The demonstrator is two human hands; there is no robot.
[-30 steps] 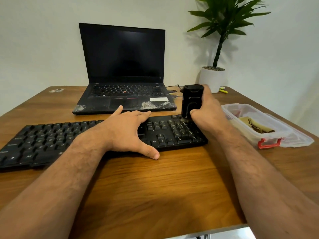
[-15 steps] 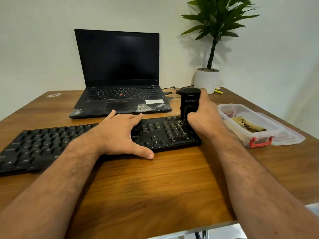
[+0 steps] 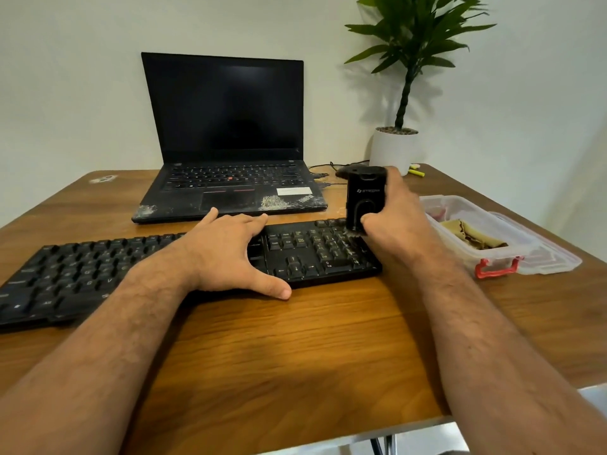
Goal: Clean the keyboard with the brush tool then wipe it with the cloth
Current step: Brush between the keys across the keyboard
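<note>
Black brush tool (image 3: pixel 365 200) in right hand (image 3: pixel 395 221)

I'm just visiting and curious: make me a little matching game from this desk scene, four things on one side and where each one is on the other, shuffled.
Things:
1. brush tool
2. cloth
3. left hand
4. potted plant

Places:
A. inside the clear plastic box with the red latch
B. at the back right of the table, by the wall
C. gripped upright in the right hand, over the keyboard's number pad end
D. resting flat across the middle of the keyboard

Pairs: 1-C, 2-A, 3-D, 4-B
</note>
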